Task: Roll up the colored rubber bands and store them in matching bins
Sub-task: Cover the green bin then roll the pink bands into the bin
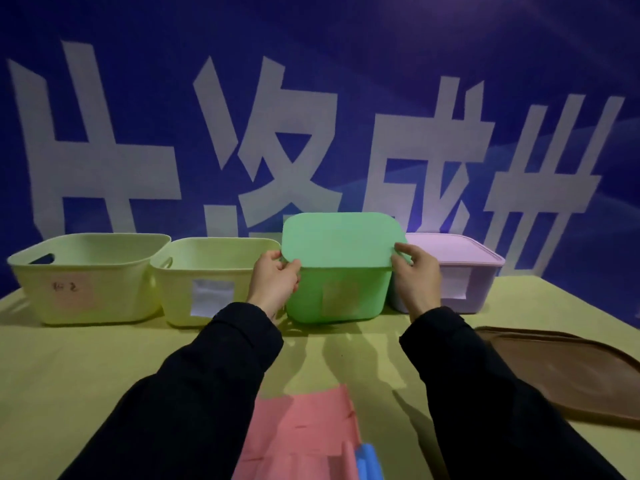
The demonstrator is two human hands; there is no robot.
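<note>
We pinch the green lid (341,239) with left hand (275,284) and right hand (415,271) fingers clamped on its side edges above the green bin (341,296); it looks light, thin, slightly flexible

Backdrop (346,98): blue, with big white Chinese characters, tops and bottoms partly cut off by bins; third reads roughly "成", the others are not sure.

Left yellow bin (86,282): pinkish label (71,292) on the front with two small handwritten characters, too blurred to read.

Second yellow bin (207,282): white label (212,296) on the front, no writing legible.

Green bin (341,296): faint yellowish label (341,295) on the front, no text readable.

Purple bin (450,289): white label (455,284) on the front, partly hidden by a hand, nothing legible.

No brands or numbers readable.
</note>
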